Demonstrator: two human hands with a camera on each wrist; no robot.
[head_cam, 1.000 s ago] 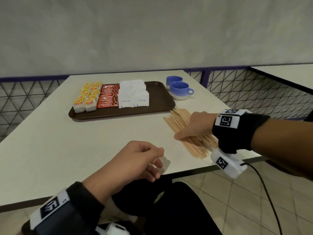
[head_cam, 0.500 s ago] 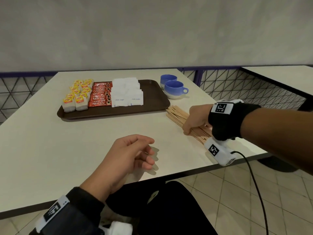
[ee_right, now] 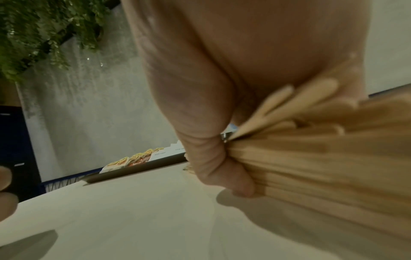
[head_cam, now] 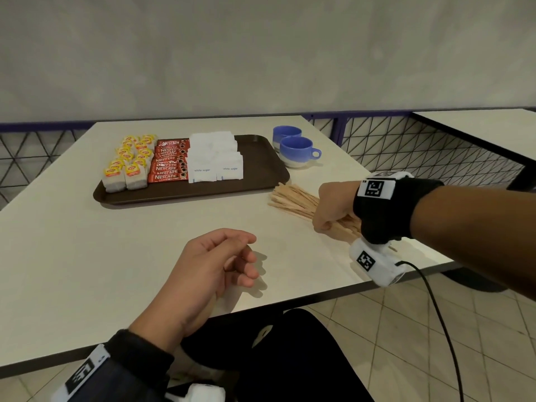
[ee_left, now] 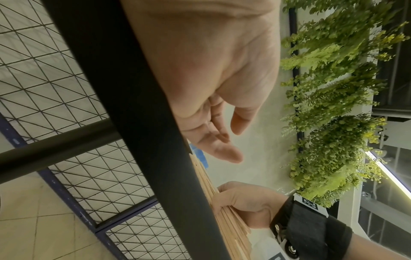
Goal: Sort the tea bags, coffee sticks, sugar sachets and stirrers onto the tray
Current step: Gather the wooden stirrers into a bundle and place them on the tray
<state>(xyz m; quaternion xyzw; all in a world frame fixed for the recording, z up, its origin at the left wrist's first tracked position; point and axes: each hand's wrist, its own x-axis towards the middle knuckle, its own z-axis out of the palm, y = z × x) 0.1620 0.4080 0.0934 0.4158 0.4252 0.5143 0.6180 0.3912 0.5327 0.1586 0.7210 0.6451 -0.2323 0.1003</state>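
Note:
A brown tray [head_cam: 261, 166] on the white table holds rows of yellow-tagged tea bags [head_cam: 127, 166], red coffee sticks [head_cam: 169, 165] and white sugar sachets [head_cam: 214, 159]; its right part is bare. To the tray's right lies a bundle of wooden stirrers [head_cam: 293, 198]. My right hand [head_cam: 333, 207] grips that bundle, its fingers curled round the stirrers [ee_right: 311, 158]. My left hand [head_cam: 220, 262] hovers over the table's front part with loosely curled fingers and holds nothing; in the left wrist view its fingers [ee_left: 220, 146] hang relaxed above the stirrers [ee_left: 231, 221].
Two blue cups [head_cam: 295, 150] stand behind the stirrers, right of the tray. The table's front edge [head_cam: 377, 285] runs just below my right wrist. A wire mesh railing [head_cam: 420, 146] and a second table [head_cam: 478, 126] lie to the right.
My right hand went from lying on the stirrers to curling round the bundle. My left hand's fingers loosened a little and it stays near the front of the table.

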